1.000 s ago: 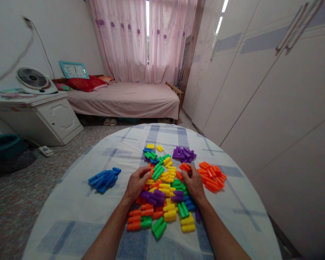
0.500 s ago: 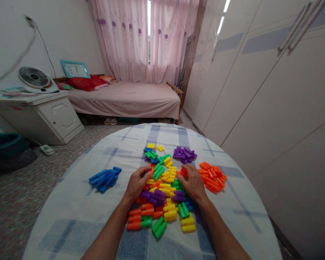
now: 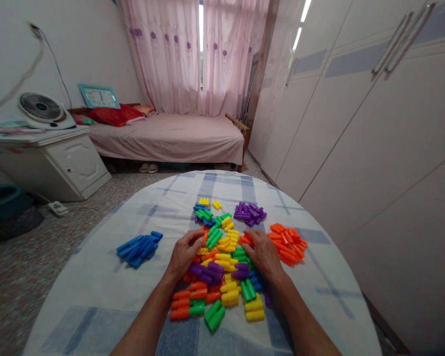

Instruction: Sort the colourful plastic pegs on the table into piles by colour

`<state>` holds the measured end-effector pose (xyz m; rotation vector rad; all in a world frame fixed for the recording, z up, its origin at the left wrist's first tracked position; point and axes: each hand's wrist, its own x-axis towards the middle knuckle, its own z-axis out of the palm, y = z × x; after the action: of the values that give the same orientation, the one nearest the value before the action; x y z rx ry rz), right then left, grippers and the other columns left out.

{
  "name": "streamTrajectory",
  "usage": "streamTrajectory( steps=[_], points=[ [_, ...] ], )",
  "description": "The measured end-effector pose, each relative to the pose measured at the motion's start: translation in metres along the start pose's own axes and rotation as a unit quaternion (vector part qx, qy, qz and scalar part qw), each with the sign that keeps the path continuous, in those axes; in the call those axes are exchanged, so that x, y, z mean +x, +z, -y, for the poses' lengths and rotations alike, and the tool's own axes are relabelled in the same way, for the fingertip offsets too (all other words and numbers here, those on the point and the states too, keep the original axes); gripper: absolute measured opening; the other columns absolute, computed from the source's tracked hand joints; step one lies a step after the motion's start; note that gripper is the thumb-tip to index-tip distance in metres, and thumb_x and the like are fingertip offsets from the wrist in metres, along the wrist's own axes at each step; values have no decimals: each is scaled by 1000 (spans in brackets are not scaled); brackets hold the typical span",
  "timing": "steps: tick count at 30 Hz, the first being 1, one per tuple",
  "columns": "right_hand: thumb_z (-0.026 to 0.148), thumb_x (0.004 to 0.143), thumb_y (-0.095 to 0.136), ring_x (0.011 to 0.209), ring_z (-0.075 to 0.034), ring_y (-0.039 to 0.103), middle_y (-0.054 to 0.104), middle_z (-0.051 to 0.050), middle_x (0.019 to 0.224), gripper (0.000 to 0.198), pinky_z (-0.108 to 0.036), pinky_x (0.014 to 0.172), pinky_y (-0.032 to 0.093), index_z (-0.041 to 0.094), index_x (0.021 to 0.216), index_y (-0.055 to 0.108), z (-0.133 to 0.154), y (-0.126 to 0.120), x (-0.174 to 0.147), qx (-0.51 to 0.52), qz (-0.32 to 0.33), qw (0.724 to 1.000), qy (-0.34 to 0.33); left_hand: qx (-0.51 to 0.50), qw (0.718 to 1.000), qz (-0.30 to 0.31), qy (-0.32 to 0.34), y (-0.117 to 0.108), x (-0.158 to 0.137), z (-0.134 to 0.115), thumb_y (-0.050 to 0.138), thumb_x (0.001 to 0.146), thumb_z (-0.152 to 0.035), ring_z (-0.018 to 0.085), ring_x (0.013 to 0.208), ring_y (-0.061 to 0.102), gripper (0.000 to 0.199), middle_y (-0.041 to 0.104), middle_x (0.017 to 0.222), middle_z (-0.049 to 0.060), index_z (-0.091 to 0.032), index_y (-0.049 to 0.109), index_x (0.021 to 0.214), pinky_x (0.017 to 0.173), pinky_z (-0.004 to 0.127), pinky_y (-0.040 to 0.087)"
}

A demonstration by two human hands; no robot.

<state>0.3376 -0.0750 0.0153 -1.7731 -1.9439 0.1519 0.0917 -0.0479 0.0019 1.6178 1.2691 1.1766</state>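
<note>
A mixed heap of bullet-shaped plastic building blocks lies in the middle of the round table. It has yellow blocks (image 3: 229,243), green blocks (image 3: 214,238), purple blocks (image 3: 207,271) and orange ones. At its left side my left hand (image 3: 184,252) bends its fingers and thumb around an orange block (image 3: 205,236), whose outline is partly covered. Over the heap's right side, my right hand (image 3: 262,251) has thumb and fingers closed about another orange block (image 3: 245,240). The fingertips of both hands are partly hidden among the blocks.
Sorted piles lie around the heap: blue blocks (image 3: 139,248) on the left, purple blocks (image 3: 249,213) at the back, orange blocks (image 3: 288,244) on the right. A checked cloth (image 3: 92,291) covers the table. Beyond are a bed (image 3: 170,136) and a wardrobe (image 3: 356,148).
The view has shifted slightly, so everything sits a little further left. Both hands stay at the heap with almost the same pose; the piles look unchanged.
</note>
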Motion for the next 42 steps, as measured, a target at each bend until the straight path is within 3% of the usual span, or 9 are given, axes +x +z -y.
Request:
streamTrajectory(
  steps=[9, 16, 22, 26, 31, 42],
  points=[
    [32, 78, 55, 88, -22, 57, 55, -7, 96, 31, -33, 78, 46, 21, 106, 60, -1, 0, 0, -30, -26, 999, 10, 4, 1000, 0, -3, 0, 0, -1, 55, 76, -37, 21, 98, 61, 31, 68, 101, 6, -16, 67, 95, 91, 34, 45],
    [21, 78, 49, 84, -17, 56, 54, -6, 96, 17, -28, 74, 46, 19, 93, 58, 3, -3, 1, 23, -11, 1000, -7, -1, 1000, -3, -2, 0, 0, -1, 56, 75, -38, 21, 99, 61, 30, 69, 101, 6, -17, 68, 93, 91, 34, 46],
    [26, 79, 47, 92, -20, 53, 54, -9, 98, 22, -34, 87, 43, 18, 96, 59, -31, -36, 13, -4, -176, 984, 41, -4, 1000, 3, -6, 0, 0, -2, 55, 76, -39, 21, 98, 61, 30, 68, 101, 6, -17, 68, 94, 91, 34, 46],
    [31, 79, 45, 91, -21, 52, 54, -10, 102, 26, -34, 83, 43, 18, 97, 60, -64, -53, 13, -47, -219, 968, 114, -8, 1000, -4, -8, 0, 0, -3, 57, 75, -39, 21, 96, 62, 30, 69, 100, 5, -18, 68, 92, 89, 33, 47],
    [35, 79, 44, 91, -21, 53, 59, -11, 100, 31, -34, 81, 43, 17, 98, 61, -88, -58, 9, -69, -212, 962, 159, -9, 1000, -5, -7, 0, -1, -2, 57, 74, -39, 21, 97, 62, 31, 69, 100, 5, -17, 68, 93, 90, 33, 46],
    [38, 82, 39, 93, -24, 58, 65, -10, 103, 38, -37, 80, 41, 19, 105, 63, -104, -47, 6, -55, -148, 958, 241, -5, 1000, -7, -11, 0, -1, -5, 57, 73, -39, 21, 97, 61, 31, 69, 100, 5, -17, 69, 92, 91, 33, 46]
  ],
)
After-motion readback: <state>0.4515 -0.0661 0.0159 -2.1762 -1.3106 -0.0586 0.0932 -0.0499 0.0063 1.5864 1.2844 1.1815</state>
